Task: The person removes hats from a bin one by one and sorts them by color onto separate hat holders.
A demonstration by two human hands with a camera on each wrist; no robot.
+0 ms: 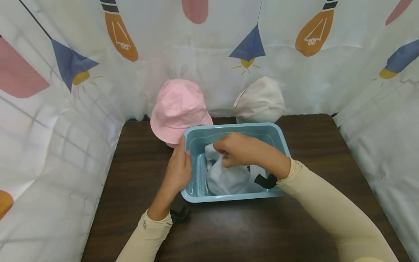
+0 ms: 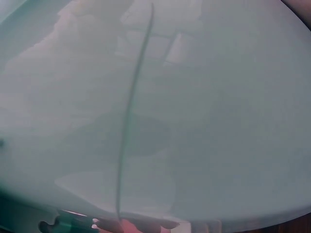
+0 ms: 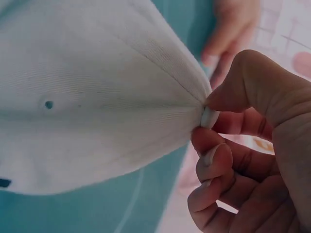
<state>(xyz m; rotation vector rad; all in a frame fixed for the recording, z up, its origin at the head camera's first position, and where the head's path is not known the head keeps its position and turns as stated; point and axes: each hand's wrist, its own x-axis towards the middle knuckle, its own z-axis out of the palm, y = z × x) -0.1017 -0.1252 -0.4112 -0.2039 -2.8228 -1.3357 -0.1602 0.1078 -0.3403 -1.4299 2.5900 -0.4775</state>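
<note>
A light blue plastic basin [image 1: 235,126] stands on the table with a white cap [image 1: 226,180] inside it. My right hand [image 1: 239,149] reaches over the basin and pinches the top of the cap between thumb and fingers. In the right wrist view, the pinched white fabric [image 3: 116,97] is drawn to a point and shows a small eyelet. My left hand [image 1: 179,167] grips the basin's left rim, thumb on the inner side. The left wrist view is filled by the pale basin wall [image 2: 194,121].
Behind the basin's left corner sits a pink bucket hat [image 1: 181,107], close to the rim. A cream cap [image 1: 262,102] stands behind the basin on the right. The dark wooden table [image 1: 242,229] is enclosed by white printed curtains [image 1: 209,65] at the back and sides.
</note>
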